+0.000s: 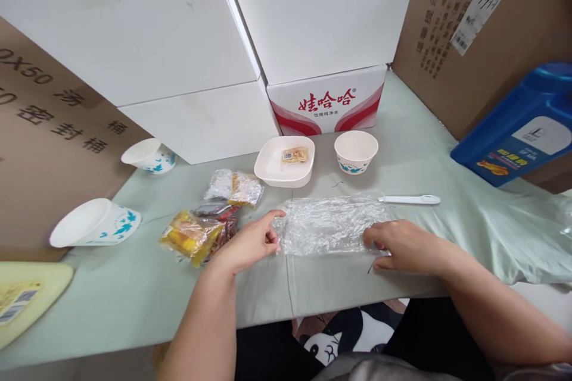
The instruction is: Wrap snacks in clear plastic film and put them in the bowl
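Observation:
A crumpled sheet of clear plastic wrap (330,223) lies flat on the pale green tablecloth (134,292). My left hand (250,244) rests at the sheet's left edge, forefinger stretched out and the other fingers curled, pinching the edge. My right hand (402,244) presses on the sheet's right front corner, fingers curled down onto it. Left of my left hand lies a pile of wrapped snack packets (196,232), yellow and dark red, and a clear-wrapped packet (235,187) behind them.
A square white dish (272,169) holds a small snack packet (295,156). Beside it stands a white bowl (356,152); two more bowls (149,156) (96,223) lie at the left. A white knife (409,199), blue jug (522,125) and cartons ring the table.

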The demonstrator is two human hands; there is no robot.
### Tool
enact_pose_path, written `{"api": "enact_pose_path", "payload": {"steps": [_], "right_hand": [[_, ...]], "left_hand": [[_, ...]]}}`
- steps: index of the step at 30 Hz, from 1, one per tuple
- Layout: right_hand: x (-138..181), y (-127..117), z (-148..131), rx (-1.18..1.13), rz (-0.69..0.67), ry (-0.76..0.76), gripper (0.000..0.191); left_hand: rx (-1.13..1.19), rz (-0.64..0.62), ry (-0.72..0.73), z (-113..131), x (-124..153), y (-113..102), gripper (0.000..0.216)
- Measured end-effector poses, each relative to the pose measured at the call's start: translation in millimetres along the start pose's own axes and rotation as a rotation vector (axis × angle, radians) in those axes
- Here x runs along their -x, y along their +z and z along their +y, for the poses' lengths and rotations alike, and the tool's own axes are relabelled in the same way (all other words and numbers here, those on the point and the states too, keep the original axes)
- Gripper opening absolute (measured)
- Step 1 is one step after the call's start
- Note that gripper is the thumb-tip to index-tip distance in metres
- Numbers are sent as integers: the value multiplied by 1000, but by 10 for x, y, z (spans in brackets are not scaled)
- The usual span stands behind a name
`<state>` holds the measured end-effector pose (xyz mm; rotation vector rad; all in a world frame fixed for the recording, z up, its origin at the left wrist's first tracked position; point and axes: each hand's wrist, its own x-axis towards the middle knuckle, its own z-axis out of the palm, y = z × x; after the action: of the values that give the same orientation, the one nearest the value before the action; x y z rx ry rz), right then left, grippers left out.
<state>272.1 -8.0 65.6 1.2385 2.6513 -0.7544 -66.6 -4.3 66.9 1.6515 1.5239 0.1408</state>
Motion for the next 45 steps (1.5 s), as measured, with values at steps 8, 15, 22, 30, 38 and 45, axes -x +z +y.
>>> {"api": "enact_pose_path", "payload": {"steps": [8, 15, 22, 30, 38, 45], "right_hand": [[-8, -8, 100, 108, 11, 77, 24], [-22, -36, 134, 155, 56, 1, 15], [57, -96, 139, -49, 89, -190, 13], [52, -186, 224, -169, 73, 88, 8], [-152, -63, 197, -36, 96, 314, 20], [-267, 37, 223, 169, 213, 475, 23]], "left_hand": [[-408, 355, 58, 117, 106, 1, 21], [-468, -26, 291, 283, 19, 320, 23], [-376, -15, 339, 142, 29, 114, 13], [-278, 26, 302, 16, -60, 55, 6], [-202, 260, 20, -37, -227, 65, 12], [-638, 372, -89, 23, -348, 200, 18]]}}
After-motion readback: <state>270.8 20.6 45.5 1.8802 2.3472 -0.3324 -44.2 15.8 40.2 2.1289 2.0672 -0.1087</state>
